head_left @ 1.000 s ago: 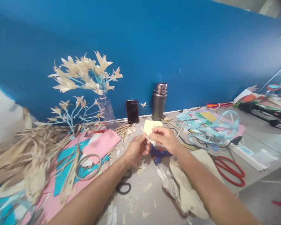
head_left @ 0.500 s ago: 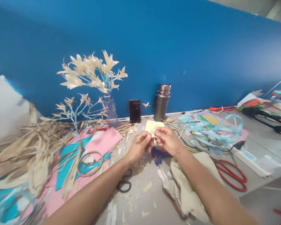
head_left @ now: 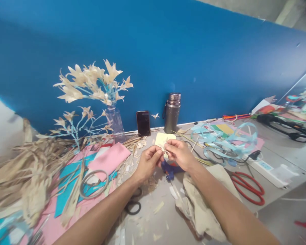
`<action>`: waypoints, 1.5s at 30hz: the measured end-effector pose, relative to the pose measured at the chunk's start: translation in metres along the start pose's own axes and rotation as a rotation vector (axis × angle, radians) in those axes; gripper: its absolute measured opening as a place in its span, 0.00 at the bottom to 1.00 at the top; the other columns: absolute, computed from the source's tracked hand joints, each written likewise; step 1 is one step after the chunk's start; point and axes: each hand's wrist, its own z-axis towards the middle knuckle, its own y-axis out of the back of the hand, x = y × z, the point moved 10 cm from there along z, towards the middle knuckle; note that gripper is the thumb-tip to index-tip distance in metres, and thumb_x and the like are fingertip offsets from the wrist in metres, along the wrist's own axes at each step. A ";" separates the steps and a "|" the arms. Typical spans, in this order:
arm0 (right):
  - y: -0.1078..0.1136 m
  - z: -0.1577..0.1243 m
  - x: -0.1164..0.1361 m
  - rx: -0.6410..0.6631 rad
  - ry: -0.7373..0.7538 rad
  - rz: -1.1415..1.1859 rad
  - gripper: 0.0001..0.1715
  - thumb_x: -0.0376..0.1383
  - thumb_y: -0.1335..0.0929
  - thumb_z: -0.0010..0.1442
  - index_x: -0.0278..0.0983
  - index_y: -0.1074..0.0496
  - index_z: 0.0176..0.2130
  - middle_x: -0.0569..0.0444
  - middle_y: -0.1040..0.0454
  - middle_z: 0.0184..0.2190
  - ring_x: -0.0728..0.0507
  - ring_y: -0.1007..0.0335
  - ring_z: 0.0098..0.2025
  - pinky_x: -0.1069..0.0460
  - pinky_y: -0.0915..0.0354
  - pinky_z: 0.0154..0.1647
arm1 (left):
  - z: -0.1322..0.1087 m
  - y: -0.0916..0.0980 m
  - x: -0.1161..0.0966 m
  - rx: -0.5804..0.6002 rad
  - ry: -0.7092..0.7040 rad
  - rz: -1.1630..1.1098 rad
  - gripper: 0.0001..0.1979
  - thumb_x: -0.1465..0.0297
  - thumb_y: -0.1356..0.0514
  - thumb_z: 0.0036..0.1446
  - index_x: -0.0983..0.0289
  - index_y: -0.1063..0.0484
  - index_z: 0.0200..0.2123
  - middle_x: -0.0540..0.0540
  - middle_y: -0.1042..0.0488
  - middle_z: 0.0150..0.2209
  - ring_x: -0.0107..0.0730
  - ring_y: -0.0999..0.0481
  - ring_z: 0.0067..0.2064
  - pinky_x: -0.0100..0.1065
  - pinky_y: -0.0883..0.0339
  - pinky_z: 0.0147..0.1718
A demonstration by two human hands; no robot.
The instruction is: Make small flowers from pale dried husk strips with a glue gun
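Observation:
Fingertips of my left hand (head_left: 150, 160) and my right hand (head_left: 179, 153) pinch a small pale strip (head_left: 164, 150), perhaps dried husk, between them. Both hands are closed and nearly touching. Behind the fingers lies a pale yellow pad (head_left: 165, 137). Just below my right hand sits a blue glue gun (head_left: 170, 170), partly covered by that hand. Under my left forearm, black-handled scissors (head_left: 133, 207) are half hidden. A beige cloth (head_left: 202, 204) lies beneath my right forearm.
Husk flowers stand in a clear bottle (head_left: 116, 124) at the back left, near a phone (head_left: 143, 123) and a metal flask (head_left: 172, 114). Dried husks (head_left: 33, 166) pile up at left. Red-handled scissors (head_left: 248, 187), a power strip (head_left: 266, 172) and blue ribbon (head_left: 226, 143) lie at right.
The view has tilted and shifted slightly, so the background sits a little further left. Both hands keep their pinch on the pale strip, with small finger shifts.

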 end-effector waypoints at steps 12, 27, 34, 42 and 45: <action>-0.006 -0.004 0.015 0.014 0.077 -0.038 0.18 0.45 0.25 0.51 0.35 0.30 0.28 0.62 0.35 0.15 0.54 0.45 0.17 0.57 0.51 0.19 | 0.000 0.001 -0.009 -0.007 -0.008 0.063 0.19 0.55 0.39 0.59 0.65 0.31 0.26 0.49 0.30 0.20 0.23 0.35 0.20 0.27 0.43 0.22; -0.005 -0.008 0.029 -0.052 0.244 -0.296 0.15 0.44 0.28 0.55 0.35 0.28 0.28 0.60 0.33 0.19 0.53 0.43 0.19 0.56 0.46 0.21 | 0.004 0.000 0.016 0.044 0.174 -0.361 0.16 0.61 0.31 0.51 0.66 0.31 0.32 0.48 0.30 0.20 0.22 0.36 0.19 0.25 0.45 0.20; 0.002 -0.007 0.033 -0.068 0.222 -0.195 0.19 0.49 0.30 0.58 0.34 0.24 0.34 0.54 0.26 0.26 0.53 0.43 0.20 0.56 0.48 0.19 | 0.003 -0.002 0.017 0.049 0.247 -0.441 0.18 0.63 0.26 0.43 0.67 0.30 0.29 0.48 0.31 0.22 0.22 0.35 0.20 0.26 0.43 0.20; -0.008 -0.012 0.043 0.005 0.274 -0.382 0.12 0.42 0.28 0.56 0.34 0.26 0.29 0.56 0.28 0.24 0.51 0.37 0.24 0.55 0.40 0.25 | 0.004 -0.003 0.017 0.077 0.215 -0.395 0.17 0.62 0.28 0.45 0.67 0.29 0.27 0.49 0.32 0.20 0.23 0.35 0.21 0.26 0.43 0.21; -0.006 -0.011 0.043 0.002 0.265 -0.396 0.10 0.40 0.29 0.56 0.35 0.26 0.32 0.56 0.27 0.25 0.51 0.37 0.24 0.55 0.39 0.25 | 0.005 0.001 0.015 0.065 0.192 -0.336 0.16 0.62 0.29 0.48 0.67 0.30 0.25 0.49 0.31 0.20 0.22 0.34 0.21 0.26 0.43 0.22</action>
